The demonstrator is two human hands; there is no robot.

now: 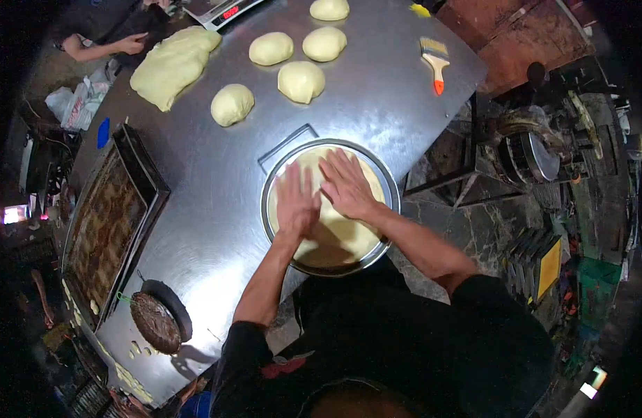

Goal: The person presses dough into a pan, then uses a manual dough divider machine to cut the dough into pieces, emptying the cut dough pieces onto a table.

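A flat round of pale dough [342,240] lines a round metal pan [395,198] at the near edge of the steel table. Both palms are over the dough inside the pan. My left hand [296,200], blurred by motion, has its fingers stretched toward the far rim. Beside it my right hand [347,187] lies flat with fingers spread, seemingly on the dough. Neither hand holds anything. Behind the pan lies a thin metal frame or handle [287,148]. Farther back are several dough balls [232,105].
A large dough slab [173,66] lies at back left near a digital scale [223,12]. A brush [435,61] rests at right. Dark trays [112,223] and a brown-filled round dish [156,322] stand at left. Another person's hand [132,44] shows beyond the table.
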